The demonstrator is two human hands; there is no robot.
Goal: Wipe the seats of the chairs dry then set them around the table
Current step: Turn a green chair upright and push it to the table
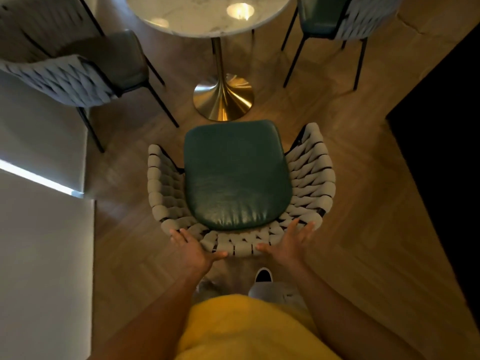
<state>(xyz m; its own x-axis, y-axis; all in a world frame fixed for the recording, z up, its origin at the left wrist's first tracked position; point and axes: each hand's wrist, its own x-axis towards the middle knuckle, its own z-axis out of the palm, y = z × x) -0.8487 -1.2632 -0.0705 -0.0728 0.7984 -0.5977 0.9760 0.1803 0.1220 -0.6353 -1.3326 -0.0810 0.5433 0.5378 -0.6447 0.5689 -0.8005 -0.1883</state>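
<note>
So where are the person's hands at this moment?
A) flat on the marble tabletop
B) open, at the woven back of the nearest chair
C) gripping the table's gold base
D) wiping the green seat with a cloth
B: the left hand and right hand are spread open at the woven back of the nearest chair, with no cloth in either.

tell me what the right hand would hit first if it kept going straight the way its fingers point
The right hand is open, fingers aimed forward and slightly right at the woven backrest of the nearest chair. It would likely meet that weave almost at once; whether the fingers already touch it is unclear.
</note>
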